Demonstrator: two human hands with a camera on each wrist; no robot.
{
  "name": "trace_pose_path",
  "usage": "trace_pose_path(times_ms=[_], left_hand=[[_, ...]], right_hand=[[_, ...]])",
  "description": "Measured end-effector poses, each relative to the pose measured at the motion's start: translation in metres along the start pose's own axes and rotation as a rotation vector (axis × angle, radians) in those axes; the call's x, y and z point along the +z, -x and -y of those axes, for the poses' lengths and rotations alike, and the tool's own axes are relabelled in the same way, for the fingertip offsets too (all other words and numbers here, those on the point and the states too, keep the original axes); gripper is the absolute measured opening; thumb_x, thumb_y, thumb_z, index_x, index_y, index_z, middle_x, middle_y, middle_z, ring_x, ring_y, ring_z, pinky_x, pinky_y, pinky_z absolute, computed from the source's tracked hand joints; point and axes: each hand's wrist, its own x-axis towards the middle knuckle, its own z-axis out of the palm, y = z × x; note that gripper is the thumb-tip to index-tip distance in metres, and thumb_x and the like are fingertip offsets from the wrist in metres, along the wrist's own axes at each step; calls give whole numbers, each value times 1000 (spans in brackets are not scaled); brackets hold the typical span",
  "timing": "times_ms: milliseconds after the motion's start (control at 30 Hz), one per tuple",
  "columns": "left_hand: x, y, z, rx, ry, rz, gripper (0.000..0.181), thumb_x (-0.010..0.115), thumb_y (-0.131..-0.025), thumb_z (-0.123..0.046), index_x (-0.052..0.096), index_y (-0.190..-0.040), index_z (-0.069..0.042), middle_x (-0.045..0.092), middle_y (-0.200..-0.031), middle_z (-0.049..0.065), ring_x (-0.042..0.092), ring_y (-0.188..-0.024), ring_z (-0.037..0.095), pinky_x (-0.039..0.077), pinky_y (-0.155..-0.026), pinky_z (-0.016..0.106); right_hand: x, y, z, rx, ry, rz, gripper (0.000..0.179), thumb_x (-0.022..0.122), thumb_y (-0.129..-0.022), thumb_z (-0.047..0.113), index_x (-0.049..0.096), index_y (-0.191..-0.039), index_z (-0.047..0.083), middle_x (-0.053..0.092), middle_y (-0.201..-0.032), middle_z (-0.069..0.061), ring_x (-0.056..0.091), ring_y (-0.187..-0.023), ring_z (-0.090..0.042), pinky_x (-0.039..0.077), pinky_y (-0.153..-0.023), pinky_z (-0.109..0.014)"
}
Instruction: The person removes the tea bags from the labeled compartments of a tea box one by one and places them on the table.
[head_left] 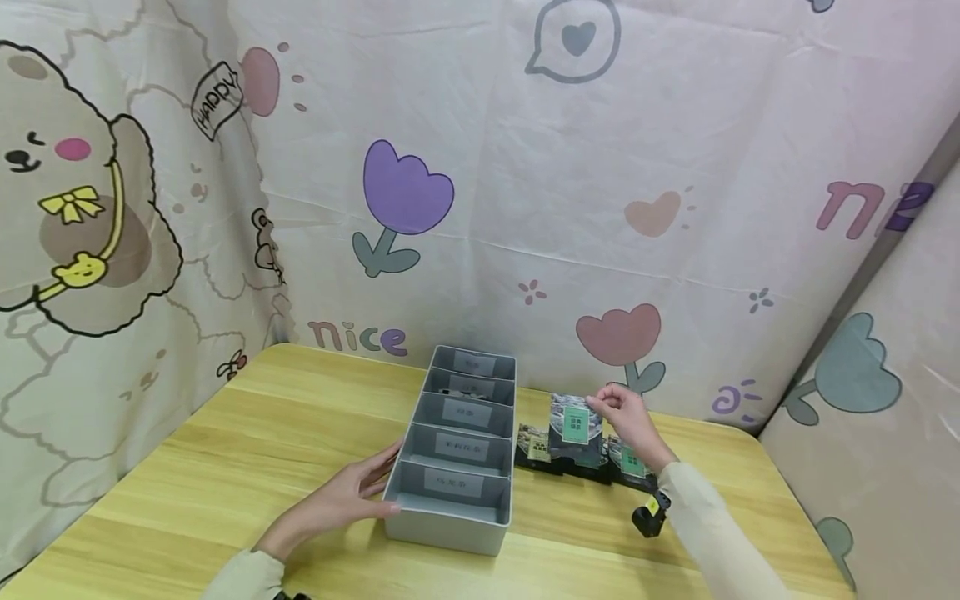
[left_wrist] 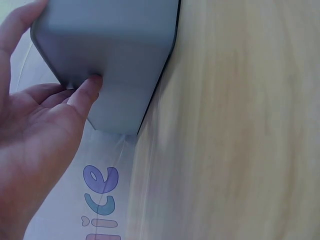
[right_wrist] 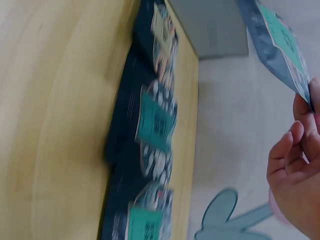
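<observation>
My right hand [head_left: 626, 417] pinches the upper right corner of a dark sachet with a green label [head_left: 576, 425]. The sachet is held upright, raised off the table in the right wrist view. Beneath and beside it lie several similar sachets, one with a yellow label [head_left: 537, 448] at left and one with a green label [head_left: 633, 461] at right. My left hand [head_left: 341, 500] rests against the near left corner of a long grey divided box [head_left: 448, 531]. Its thumb lies by the front rim, and its fingertips touch the side wall in the left wrist view.
The box's compartments stand in a row away from me, each with a white paper label [head_left: 453, 482]. Something small and dark [head_left: 459, 394] lies in the second compartment from the back. A patterned curtain [head_left: 480, 167] hangs behind the wooden table [head_left: 315, 408].
</observation>
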Motion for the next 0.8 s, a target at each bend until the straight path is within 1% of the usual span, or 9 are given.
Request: trace_pose_path(times_ms=[33,100,233,400,500,567,700,800], left_hand=[[0,0,0,0,3,1,84,67,-90,-7,11,-151,6,9,-155,30,17,-138,48,34,-104,14],[0,0,0,3,5,1,84,67,-90,-6,11,-151,6,9,-154,30,17,-138,49,34,-102,11],[0,0,-1,5,7,4,84,67,-91,-6,10,-151,6,9,-154,31,16,-138,49,33,-102,11],[0,0,-2,16,10,3,84,66,-91,-6,10,-151,7,7,-154,31,15,-138,50,33,-102,11],[0,0,0,26,12,1,84,66,-90,-5,10,-151,8,7,-154,32,15,-137,50,33,-102,12],[0,0,1,32,11,1,84,67,-90,-5,10,-151,8,8,-154,32,15,-137,51,34,-102,12],[0,-1,2,38,6,-1,84,67,-90,-5,10,-151,8,9,-153,33,16,-136,51,34,-102,12],[0,-2,3,38,-2,1,84,67,-90,-5,10,-151,8,9,-153,33,17,-136,51,34,-101,12]], right_hand=[[-3,0,-3,14,8,-3,27,66,-93,26,58,-92,0,57,-74,-5,42,-63,-16,40,-59,-27],[-10,0,-9,43,34,-9,27,65,-94,27,57,-94,1,58,-77,-3,45,-68,-17,41,-61,-27],[-24,3,-19,94,78,-44,27,64,-95,27,58,-96,1,62,-83,-2,51,-77,-16,48,-71,-32],[-40,6,-32,147,83,-87,29,66,-94,27,59,-98,-1,64,-85,-1,55,-79,-12,51,-77,-36],[-50,8,-40,181,102,-104,30,66,-93,27,59,-99,-1,64,-85,0,54,-79,-11,51,-75,-34],[-58,10,-46,200,115,-103,30,65,-94,27,59,-100,-2,64,-86,-1,54,-79,-11,51,-74,-33],[-74,17,-58,234,156,-73,31,64,-95,26,59,-100,-4,65,-89,-4,55,-80,-12,51,-71,-30],[-86,22,-67,260,190,-45,34,63,-95,29,60,-100,-5,64,-91,-6,54,-81,-13,52,-72,-32]])
